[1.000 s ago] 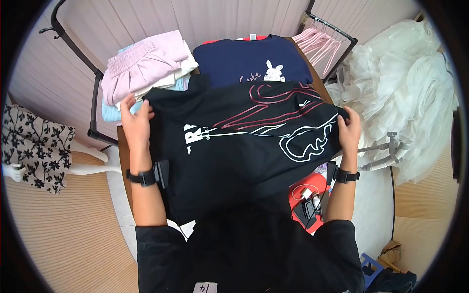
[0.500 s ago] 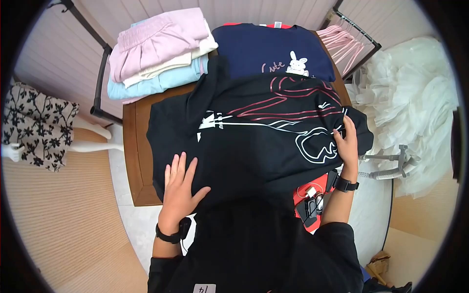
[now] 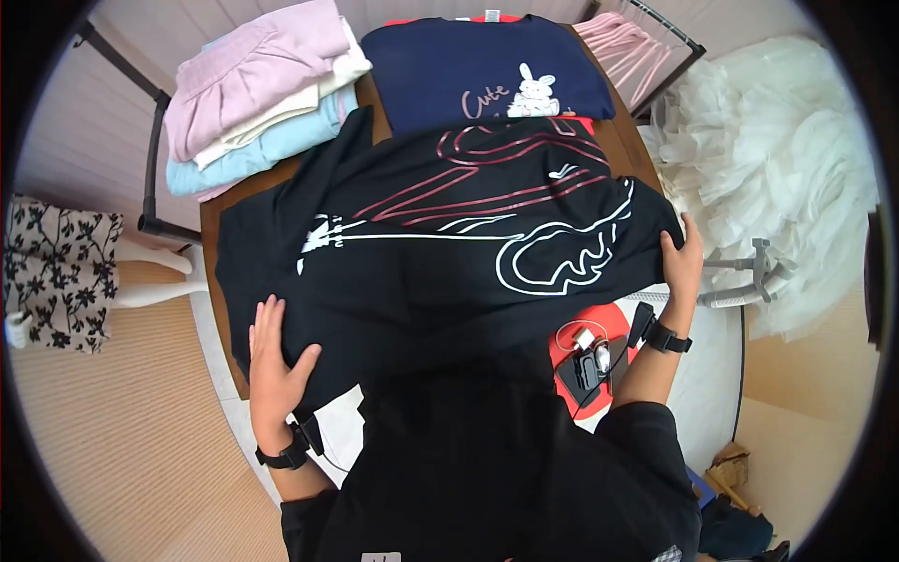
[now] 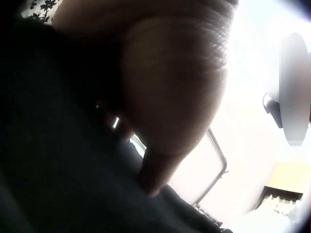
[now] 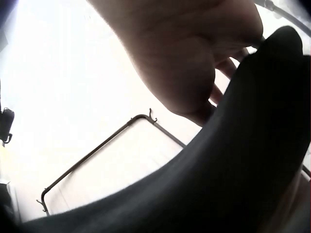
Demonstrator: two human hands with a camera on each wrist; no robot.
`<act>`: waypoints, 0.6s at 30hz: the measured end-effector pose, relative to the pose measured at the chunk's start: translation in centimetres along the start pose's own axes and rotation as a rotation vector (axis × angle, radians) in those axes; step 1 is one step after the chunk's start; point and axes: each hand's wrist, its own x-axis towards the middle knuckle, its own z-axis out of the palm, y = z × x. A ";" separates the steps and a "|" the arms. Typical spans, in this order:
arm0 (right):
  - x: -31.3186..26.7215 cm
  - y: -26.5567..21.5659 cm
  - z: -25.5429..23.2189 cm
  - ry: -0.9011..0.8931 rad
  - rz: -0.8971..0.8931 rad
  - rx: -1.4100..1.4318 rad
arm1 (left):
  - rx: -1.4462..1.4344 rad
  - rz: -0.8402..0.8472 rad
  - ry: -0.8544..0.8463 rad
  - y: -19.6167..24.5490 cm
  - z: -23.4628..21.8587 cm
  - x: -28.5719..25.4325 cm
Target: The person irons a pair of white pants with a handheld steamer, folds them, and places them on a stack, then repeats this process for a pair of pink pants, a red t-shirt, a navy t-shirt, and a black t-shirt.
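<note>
A black garment (image 3: 421,300) with red and white line prints lies spread over the table, its upper left part folded into a raised ridge. My left hand (image 3: 276,375) rests on its lower left part, fingers straight and thumb spread. In the left wrist view, that hand (image 4: 175,82) touches dark cloth. At the garment's right end, my right hand (image 3: 685,262) pinches the edge between thumb and fingers. The right wrist view shows the right hand (image 5: 189,58) against the black cloth, its fingers partly hidden behind it.
Folded pink, cream and light blue clothes (image 3: 262,84) are stacked at the back left of the table (image 3: 213,281). Beside them lies a navy shirt (image 3: 449,66). A red item (image 3: 595,323) with small devices sits near my right forearm. Pink hangers (image 3: 627,47) and a white dress (image 3: 777,187) stand right.
My left hand has let go of the garment's upper left edge and come down flat on its lower left part. My right hand, on the cloth half a second ago, has moved to the right edge.
</note>
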 end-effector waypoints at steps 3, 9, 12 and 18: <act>-0.4 0.9 -1.7 -0.083 0.207 -0.002 | -0.108 -0.085 0.116 0.7 0.7 0.2; 2.3 2.5 -2.5 -0.259 0.210 0.086 | 0.112 -0.027 0.104 0.7 2.1 0.6; 4.5 1.0 -2.1 -0.214 0.100 0.187 | 0.127 -0.045 0.117 0.6 2.3 0.7; 9.0 -4.0 2.5 -0.340 -0.189 0.284 | 0.152 -0.041 0.160 0.9 2.8 0.6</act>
